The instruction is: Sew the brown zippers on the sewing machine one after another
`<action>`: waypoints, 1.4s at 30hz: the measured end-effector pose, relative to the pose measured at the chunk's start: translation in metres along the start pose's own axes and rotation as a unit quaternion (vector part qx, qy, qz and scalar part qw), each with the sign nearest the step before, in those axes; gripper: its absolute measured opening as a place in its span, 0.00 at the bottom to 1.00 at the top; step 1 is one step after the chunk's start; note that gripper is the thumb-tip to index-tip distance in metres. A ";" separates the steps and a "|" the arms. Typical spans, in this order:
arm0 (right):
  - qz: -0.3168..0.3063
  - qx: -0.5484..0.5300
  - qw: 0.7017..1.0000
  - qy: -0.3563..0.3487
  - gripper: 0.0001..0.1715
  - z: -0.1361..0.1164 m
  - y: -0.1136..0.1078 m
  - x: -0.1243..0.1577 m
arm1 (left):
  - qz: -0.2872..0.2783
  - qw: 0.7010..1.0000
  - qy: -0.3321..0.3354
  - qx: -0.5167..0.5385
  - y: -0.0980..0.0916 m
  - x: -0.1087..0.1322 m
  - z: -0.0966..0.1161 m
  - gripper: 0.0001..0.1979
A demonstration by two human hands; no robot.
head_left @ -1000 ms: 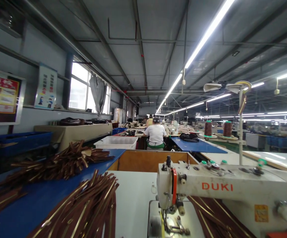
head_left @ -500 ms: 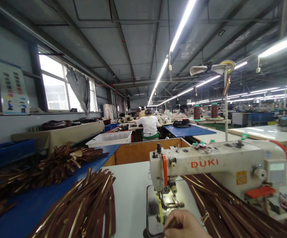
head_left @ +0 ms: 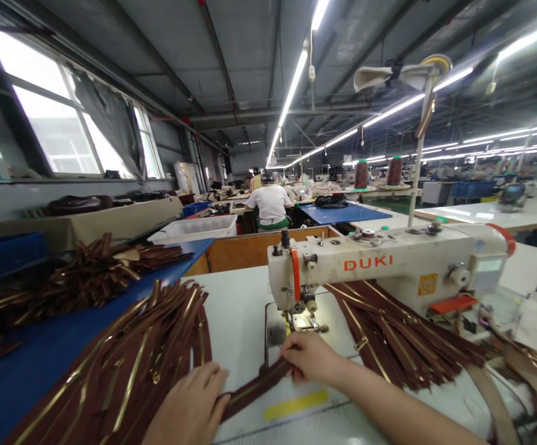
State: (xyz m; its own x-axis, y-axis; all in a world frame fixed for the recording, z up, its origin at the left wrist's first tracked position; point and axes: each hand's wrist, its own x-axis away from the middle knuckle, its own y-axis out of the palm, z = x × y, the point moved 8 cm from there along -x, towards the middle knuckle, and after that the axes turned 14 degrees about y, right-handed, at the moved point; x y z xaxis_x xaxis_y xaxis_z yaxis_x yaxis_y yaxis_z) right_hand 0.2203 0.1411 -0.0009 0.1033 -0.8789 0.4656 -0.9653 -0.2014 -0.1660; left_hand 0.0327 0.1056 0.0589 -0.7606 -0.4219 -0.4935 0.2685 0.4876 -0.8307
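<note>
A brown zipper with a gold line of teeth point(head_left: 255, 389) stretches between my two hands, low in front of the sewing machine point(head_left: 365, 262). My right hand point(head_left: 312, 357) pinches its upper end just before the machine's needle area. The zipper's other end runs into my left hand point(head_left: 189, 402), where the fingers close round it; the thumb lies along its edge and part of the strip is hidden. Beside my left hand lies a pile of brown zippers point(head_left: 131, 364). Another bundle of zippers point(head_left: 398, 334) rests under the machine arm on the right.
More zippers point(head_left: 96, 269) are heaped on a blue table point(head_left: 76, 346) to the left. A yellow strip point(head_left: 296, 405) and a ruler scale mark the pale worktop point(head_left: 235, 309). Behind are a white bin point(head_left: 194, 230) and a seated person in white point(head_left: 268, 205). Thread cones point(head_left: 361, 174) stand beyond the machine.
The view has tilted down and shifted. My left hand has come into view on the zipper. More of my right hand and forearm shows, and the zipper between the hands is now visible.
</note>
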 end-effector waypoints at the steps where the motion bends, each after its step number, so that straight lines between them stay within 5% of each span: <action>1: -0.011 -0.003 1.000 0.009 0.10 0.000 0.001 0.000 | 0.017 0.999 0.028 0.004 -0.003 -0.011 0.016 0.12; 5: -0.057 -0.012 0.998 0.038 0.07 -0.002 0.004 0.004 | 0.019 0.992 0.113 0.056 0.001 -0.050 0.066 0.19; 8: -0.070 -0.011 0.996 0.045 0.07 -0.005 0.004 0.006 | 0.028 0.986 0.138 0.087 0.011 -0.066 0.078 0.19; 14: -0.010 0.027 0.999 0.020 0.09 0.000 -0.022 0.003 | 0.010 0.979 0.143 0.146 0.034 -0.070 0.069 0.15; 17: 0.080 0.090 0.989 -0.082 0.14 -0.004 -0.048 0.015 | 0.011 0.976 0.126 0.177 0.036 -0.070 0.064 0.12; 20: 0.125 0.239 0.931 -0.246 0.16 -0.016 -0.047 0.038 | 0.026 0.971 0.097 0.215 0.037 -0.072 0.060 0.11; 23: 0.136 0.308 0.887 -0.316 0.12 -0.019 -0.037 0.046 | 0.044 0.965 0.069 0.249 0.037 -0.074 0.056 0.11; 31: 0.143 0.297 0.878 -0.346 0.07 -0.021 -0.033 0.038 | 0.067 0.955 0.041 0.286 0.037 -0.075 0.051 0.12; 42: 0.135 0.238 0.916 -0.293 0.07 -0.017 -0.038 0.035 | 0.048 0.938 0.005 0.342 0.038 -0.067 0.044 0.11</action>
State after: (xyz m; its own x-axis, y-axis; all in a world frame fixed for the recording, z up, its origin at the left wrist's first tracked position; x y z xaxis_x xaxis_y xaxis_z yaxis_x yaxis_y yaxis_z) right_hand 0.2569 0.1254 0.0366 0.1218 -0.9775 -0.1720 -0.7747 0.0147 -0.6322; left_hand 0.1202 0.1192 0.0491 -0.7181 -0.3914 -0.5754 0.6503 -0.0829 -0.7552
